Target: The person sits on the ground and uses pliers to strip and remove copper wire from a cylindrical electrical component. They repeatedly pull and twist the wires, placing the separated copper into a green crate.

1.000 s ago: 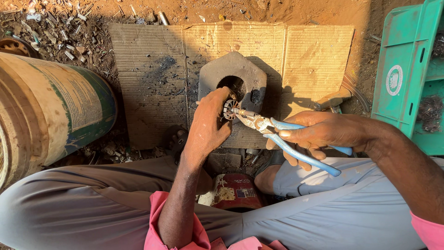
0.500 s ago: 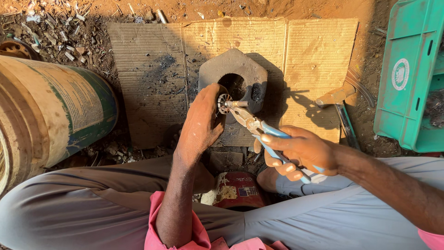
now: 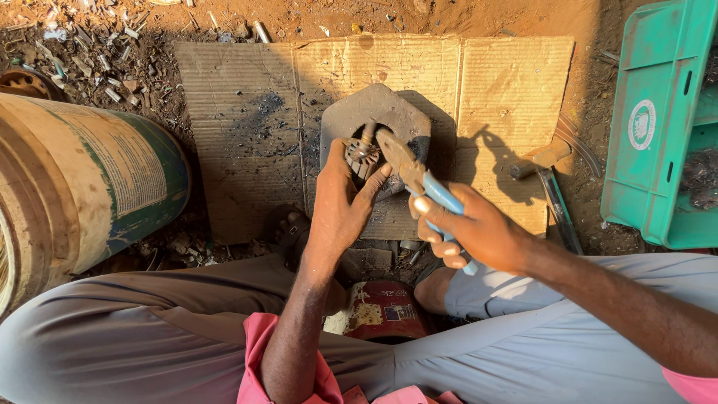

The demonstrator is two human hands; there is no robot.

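While the left hand (image 3: 340,213) pinches a small rusty gear-like part (image 3: 362,153) over the hollow of the grey stone block (image 3: 374,108), its grip is closed on that part. Just right of the block's hollow, the right hand (image 3: 471,228) squeezes blue-handled pliers (image 3: 419,179), whose nose meets the part. Beneath the block lies flattened cardboard (image 3: 493,82).
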